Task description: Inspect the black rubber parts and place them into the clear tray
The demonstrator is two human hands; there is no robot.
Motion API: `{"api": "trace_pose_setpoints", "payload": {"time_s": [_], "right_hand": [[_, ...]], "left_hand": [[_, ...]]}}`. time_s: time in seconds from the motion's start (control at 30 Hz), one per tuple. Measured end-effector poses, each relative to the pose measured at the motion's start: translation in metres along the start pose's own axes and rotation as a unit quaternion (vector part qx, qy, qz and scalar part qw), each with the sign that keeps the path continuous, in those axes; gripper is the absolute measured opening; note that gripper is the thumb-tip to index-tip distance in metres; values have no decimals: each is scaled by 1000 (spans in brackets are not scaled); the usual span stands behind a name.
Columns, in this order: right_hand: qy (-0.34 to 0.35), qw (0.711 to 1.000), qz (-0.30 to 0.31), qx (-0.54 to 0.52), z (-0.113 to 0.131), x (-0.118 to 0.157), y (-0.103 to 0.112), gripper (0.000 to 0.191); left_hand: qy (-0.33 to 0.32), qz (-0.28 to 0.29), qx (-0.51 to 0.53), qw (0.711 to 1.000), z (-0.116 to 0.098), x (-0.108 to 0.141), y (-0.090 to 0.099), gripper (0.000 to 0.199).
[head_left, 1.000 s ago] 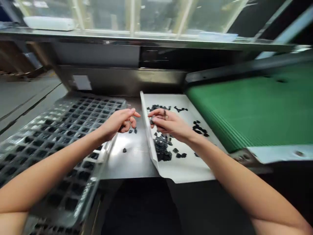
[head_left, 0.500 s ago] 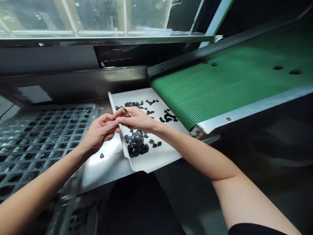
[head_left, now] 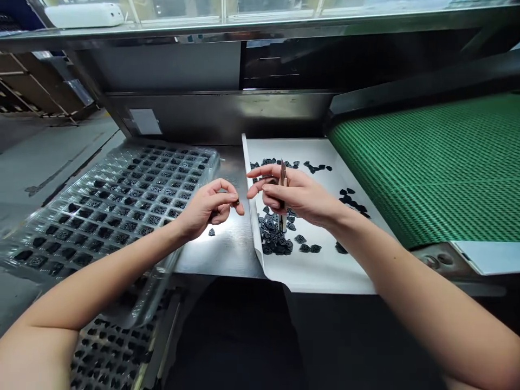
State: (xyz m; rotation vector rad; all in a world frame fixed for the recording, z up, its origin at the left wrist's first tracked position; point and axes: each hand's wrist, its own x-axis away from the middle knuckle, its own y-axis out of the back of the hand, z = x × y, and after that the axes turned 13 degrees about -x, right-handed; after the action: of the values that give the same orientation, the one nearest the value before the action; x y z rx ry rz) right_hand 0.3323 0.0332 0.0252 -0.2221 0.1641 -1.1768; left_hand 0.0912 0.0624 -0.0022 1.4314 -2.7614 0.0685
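My left hand (head_left: pixel 213 205) is closed, thumb and fingertip pinching a small black part (head_left: pixel 236 201) above the metal tabletop. My right hand (head_left: pixel 286 189) grips a slim, knife-like tool (head_left: pixel 283 172), pointed end up, its lower end below the fist. The right index finger stretches toward the left hand, with a gap between the two. Beneath the right hand, a pile of small black rounded-triangular parts (head_left: pixel 274 235) lies on a white sheet (head_left: pixel 317 271) with a raised left edge. One loose black part (head_left: pixel 212 232) rests on the metal below my left hand.
Left of me stands a clear compartment tray (head_left: pixel 122 216), many pockets holding black parts. Another filled tray (head_left: pixel 114 352) sits lower down. A green conveyor belt (head_left: pixel 406 162) ends at the sheet's right side. A metal panel (head_left: pixel 227 116) closes off the back.
My hands have come apart from touching; the left now holds the black part alone. The tool in my right hand stands more upright. The view has swung left, showing more of the tray.
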Motion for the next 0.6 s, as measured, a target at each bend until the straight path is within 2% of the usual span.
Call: {"api": "trace_pose_setpoints", "payload": {"time_s": [0.13, 0.3, 0.4, 0.5, 0.6], "right_hand": [[22, 998, 33, 51, -5, 1, 0, 40], [86, 990, 24, 108, -10, 4, -10, 47], [112, 986, 19, 124, -12, 10, -20, 50], [140, 976, 5, 167, -13, 18, -27, 47], [185, 954, -9, 237, -15, 23, -27, 45]], "left_hand": [[18, -5, 2, 1000, 5, 12, 2, 23], [73, -1, 17, 997, 8, 27, -5, 19], [88, 22, 18, 996, 8, 27, -15, 28], [72, 49, 31, 996, 5, 21, -26, 28], [37, 47, 43, 997, 3, 14, -34, 38]]}}
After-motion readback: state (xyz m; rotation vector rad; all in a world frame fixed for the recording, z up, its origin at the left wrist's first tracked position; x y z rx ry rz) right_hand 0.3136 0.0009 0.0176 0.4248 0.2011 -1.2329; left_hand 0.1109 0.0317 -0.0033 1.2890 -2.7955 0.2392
